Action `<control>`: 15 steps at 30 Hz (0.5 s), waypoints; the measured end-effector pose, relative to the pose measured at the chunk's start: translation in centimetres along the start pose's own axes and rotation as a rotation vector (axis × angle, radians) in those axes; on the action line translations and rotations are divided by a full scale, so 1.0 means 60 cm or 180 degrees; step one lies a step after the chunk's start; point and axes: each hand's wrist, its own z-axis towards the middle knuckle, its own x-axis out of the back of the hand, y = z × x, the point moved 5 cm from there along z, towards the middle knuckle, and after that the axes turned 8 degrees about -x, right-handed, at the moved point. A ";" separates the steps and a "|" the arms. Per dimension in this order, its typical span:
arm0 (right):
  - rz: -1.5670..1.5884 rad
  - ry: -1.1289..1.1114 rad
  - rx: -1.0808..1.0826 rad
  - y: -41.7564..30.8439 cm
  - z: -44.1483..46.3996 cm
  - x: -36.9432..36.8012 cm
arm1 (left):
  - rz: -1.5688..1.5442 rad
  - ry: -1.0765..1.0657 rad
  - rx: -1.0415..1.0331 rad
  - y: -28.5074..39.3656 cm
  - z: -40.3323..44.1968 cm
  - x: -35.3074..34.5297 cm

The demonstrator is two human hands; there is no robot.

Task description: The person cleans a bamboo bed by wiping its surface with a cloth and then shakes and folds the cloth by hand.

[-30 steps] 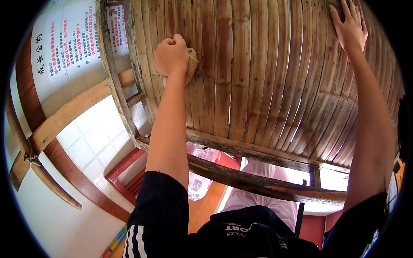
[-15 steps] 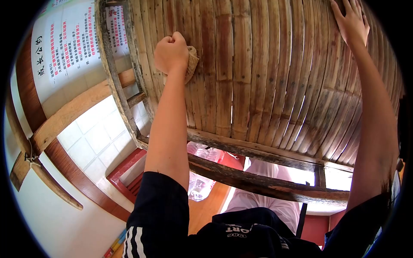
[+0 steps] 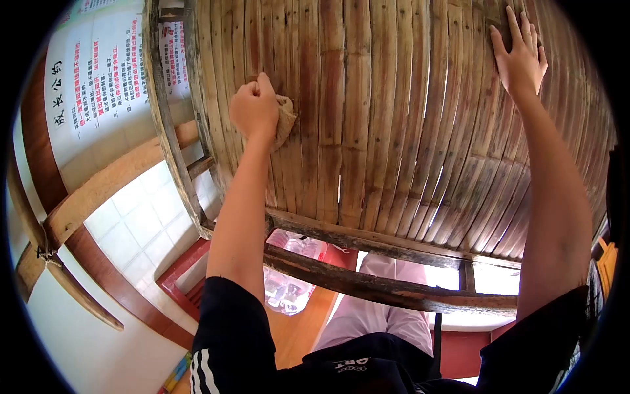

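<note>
A large panel of brown bamboo slats (image 3: 374, 125) in a dark wooden frame fills the upper middle of the view. My left hand (image 3: 254, 108) is closed on a tan, coarse-looking cloth (image 3: 286, 123) and presses it against the slats near the panel's left side. Part of the cloth is hidden behind the fist. At the upper right, my right hand (image 3: 520, 59) lies flat on the slats with fingers spread, holding nothing.
Below the panel runs a curved dark wooden bar (image 3: 367, 282). A clear plastic bag of bottles (image 3: 289, 282) sits beneath it. To the left are a curved wooden piece (image 3: 111, 180), white wall tiles (image 3: 141, 210) and a printed poster (image 3: 98, 72). A red wooden piece of furniture (image 3: 177, 269) stands lower left.
My left hand with the cloth has moved slightly down and left in view. The whole panel has shifted a little left as the view moved. My right hand's fingers appear more fully in frame.
</note>
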 end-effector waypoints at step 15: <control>-0.0120 0.0794 0.0614 0.036 0.022 -0.052 | -0.0968 0.0073 -0.1740 0.103 -0.219 -0.010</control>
